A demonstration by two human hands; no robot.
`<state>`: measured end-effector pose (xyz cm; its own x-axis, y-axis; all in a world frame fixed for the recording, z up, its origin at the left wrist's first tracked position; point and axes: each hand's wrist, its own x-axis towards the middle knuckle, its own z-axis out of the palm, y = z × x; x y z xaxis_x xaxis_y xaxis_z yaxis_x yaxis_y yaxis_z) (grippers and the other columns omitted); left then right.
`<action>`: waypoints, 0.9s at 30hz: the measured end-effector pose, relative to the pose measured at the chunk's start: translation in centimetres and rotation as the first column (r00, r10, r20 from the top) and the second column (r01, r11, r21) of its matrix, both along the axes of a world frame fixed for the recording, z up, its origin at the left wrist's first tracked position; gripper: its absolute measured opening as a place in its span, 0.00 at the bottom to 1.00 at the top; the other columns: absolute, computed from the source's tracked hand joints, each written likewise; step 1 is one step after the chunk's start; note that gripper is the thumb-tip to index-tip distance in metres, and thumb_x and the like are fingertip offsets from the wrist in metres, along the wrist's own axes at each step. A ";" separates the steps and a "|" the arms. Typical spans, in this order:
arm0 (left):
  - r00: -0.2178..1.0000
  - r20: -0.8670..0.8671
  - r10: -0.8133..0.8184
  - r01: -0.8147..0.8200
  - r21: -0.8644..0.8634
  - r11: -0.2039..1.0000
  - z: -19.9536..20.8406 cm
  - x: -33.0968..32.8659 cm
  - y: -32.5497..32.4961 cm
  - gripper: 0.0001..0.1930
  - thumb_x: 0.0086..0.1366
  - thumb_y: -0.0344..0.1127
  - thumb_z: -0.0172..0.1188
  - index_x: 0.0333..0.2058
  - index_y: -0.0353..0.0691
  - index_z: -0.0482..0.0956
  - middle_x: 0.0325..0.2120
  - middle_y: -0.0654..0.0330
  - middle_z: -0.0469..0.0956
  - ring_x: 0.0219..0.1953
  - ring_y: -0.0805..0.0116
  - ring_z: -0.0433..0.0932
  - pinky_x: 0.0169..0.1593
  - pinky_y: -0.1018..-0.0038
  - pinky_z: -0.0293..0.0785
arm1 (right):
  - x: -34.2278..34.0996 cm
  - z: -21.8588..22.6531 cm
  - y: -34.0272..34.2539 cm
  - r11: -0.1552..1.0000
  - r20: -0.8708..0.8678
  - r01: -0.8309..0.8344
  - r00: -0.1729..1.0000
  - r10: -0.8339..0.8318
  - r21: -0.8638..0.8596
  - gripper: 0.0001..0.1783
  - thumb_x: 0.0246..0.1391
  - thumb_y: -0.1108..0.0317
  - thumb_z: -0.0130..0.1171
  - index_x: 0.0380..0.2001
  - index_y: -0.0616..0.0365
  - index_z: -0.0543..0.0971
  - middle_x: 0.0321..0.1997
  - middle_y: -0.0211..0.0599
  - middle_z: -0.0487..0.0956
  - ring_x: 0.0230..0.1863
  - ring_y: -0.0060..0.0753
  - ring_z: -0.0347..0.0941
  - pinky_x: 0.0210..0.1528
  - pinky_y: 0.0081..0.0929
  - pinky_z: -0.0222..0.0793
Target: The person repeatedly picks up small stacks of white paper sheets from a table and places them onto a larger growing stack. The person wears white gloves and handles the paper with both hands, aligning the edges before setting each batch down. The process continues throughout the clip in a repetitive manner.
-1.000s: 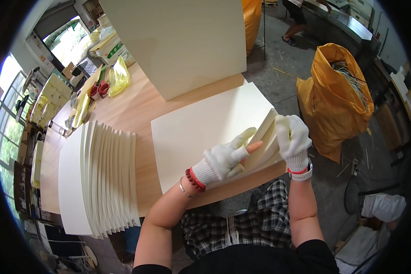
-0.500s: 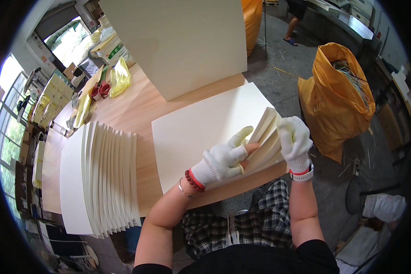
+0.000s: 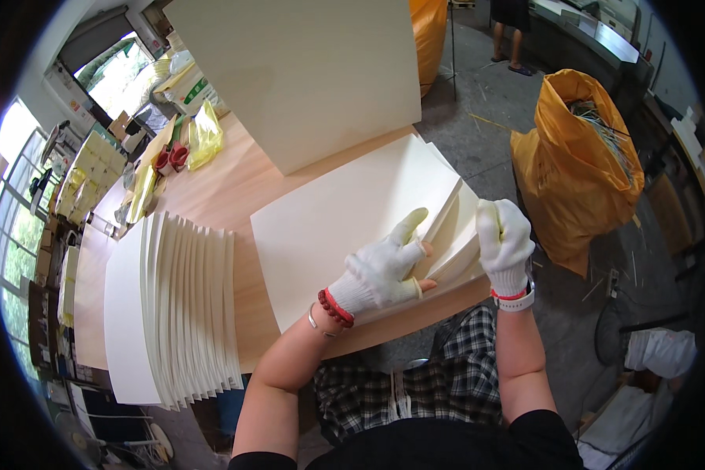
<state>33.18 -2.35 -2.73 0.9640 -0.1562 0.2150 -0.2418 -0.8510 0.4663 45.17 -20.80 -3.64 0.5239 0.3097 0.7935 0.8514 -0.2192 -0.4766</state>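
A stack of large white card sheets (image 3: 329,204) lies on the wooden table in front of me. Its right side is fanned, with several sheet edges bent up and gaps between them. My left hand (image 3: 380,270), in a white glove with some bare fingertips, rests at the lifted edge of the upper sheets, fingers spread apart. My right hand (image 3: 504,239), also gloved, is closed in a pinch on the right corner of the lower sheets. The glove hides exactly how many sheets it grips.
A fanned pile of white sheets (image 3: 164,313) sits at the table's left. A tall pale board block (image 3: 313,78) stands at the far edge. An orange sack (image 3: 564,188) with strip scraps is on the floor at right. Yellow plastic bag (image 3: 206,137) lies far left.
The upper sheets have shifted left and swung slightly, and the gap at the right side has widened. My left hand's fingers have spread more. A person in the background has moved.
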 end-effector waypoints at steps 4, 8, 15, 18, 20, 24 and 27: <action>0.995 0.075 -0.058 0.060 -0.024 0.998 -1.0 0.4 0.5 0.24 0.53 0.38 0.66 0.50 0.48 0.74 0.61 0.45 0.62 0.44 0.52 0.80 0.44 0.66 0.78 | -0.1 -0.1 -0.1 0.995 -0.049 -0.055 0.997 0.059 0.081 0.11 0.58 0.71 0.53 0.22 0.65 0.74 0.18 0.41 0.70 0.20 0.41 0.65 0.23 0.34 0.61; 0.976 0.197 -0.098 0.090 0.046 0.995 -0.3 0.0 -0.3 0.25 0.52 0.29 0.61 0.52 0.47 0.74 0.58 0.46 0.67 0.44 0.53 0.80 0.43 0.68 0.78 | -0.4 0.8 0.3 0.994 -0.002 -0.078 0.997 0.079 0.078 0.12 0.57 0.71 0.54 0.21 0.65 0.74 0.18 0.42 0.70 0.20 0.41 0.66 0.24 0.34 0.62; 0.997 -0.008 -0.074 0.073 -0.062 0.995 0.2 0.2 -0.2 0.23 0.53 0.35 0.66 0.50 0.50 0.76 0.57 0.49 0.68 0.42 0.52 0.80 0.44 0.68 0.77 | -0.1 0.2 0.5 0.999 -0.048 0.022 0.999 -0.021 0.027 0.09 0.56 0.72 0.54 0.23 0.65 0.75 0.18 0.42 0.72 0.20 0.42 0.69 0.23 0.34 0.65; 0.999 0.037 -0.030 0.033 -0.090 0.995 -0.1 0.0 -0.4 0.24 0.51 0.40 0.70 0.49 0.51 0.76 0.59 0.48 0.66 0.43 0.51 0.80 0.45 0.66 0.77 | -0.2 0.3 0.8 0.998 -0.044 0.035 0.998 -0.033 0.055 0.10 0.56 0.72 0.54 0.22 0.64 0.75 0.18 0.42 0.73 0.19 0.42 0.69 0.23 0.34 0.64; 0.997 0.063 -0.042 0.049 -0.127 0.991 -0.4 0.1 -0.3 0.25 0.50 0.42 0.71 0.49 0.52 0.76 0.61 0.47 0.64 0.43 0.50 0.79 0.46 0.66 0.77 | -0.2 0.2 0.8 0.996 -0.052 0.027 0.998 -0.023 0.089 0.11 0.57 0.71 0.54 0.21 0.64 0.75 0.18 0.42 0.73 0.19 0.41 0.68 0.23 0.34 0.64; 0.995 0.059 -0.084 0.092 -0.144 0.985 -0.3 0.2 0.0 0.26 0.53 0.37 0.68 0.53 0.53 0.75 0.63 0.45 0.60 0.44 0.50 0.79 0.46 0.66 0.77 | -0.3 0.2 0.5 0.997 -0.130 -0.013 0.991 0.023 0.079 0.13 0.58 0.70 0.54 0.20 0.63 0.73 0.18 0.41 0.72 0.18 0.39 0.67 0.23 0.34 0.63; 0.997 -0.002 -0.079 0.078 -0.112 0.991 0.3 -0.1 -0.2 0.27 0.55 0.31 0.62 0.56 0.53 0.73 0.62 0.45 0.61 0.45 0.52 0.79 0.46 0.65 0.77 | 0.2 -0.1 0.4 1.000 -0.008 -0.020 1.000 0.020 0.021 0.14 0.58 0.69 0.55 0.20 0.63 0.73 0.17 0.40 0.71 0.18 0.39 0.66 0.23 0.33 0.62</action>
<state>33.07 -2.53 -2.41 0.9512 -0.2065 0.2291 -0.3022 -0.7722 0.5589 45.36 -20.44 -3.72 0.5243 0.3039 0.7955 0.8515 -0.1920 -0.4879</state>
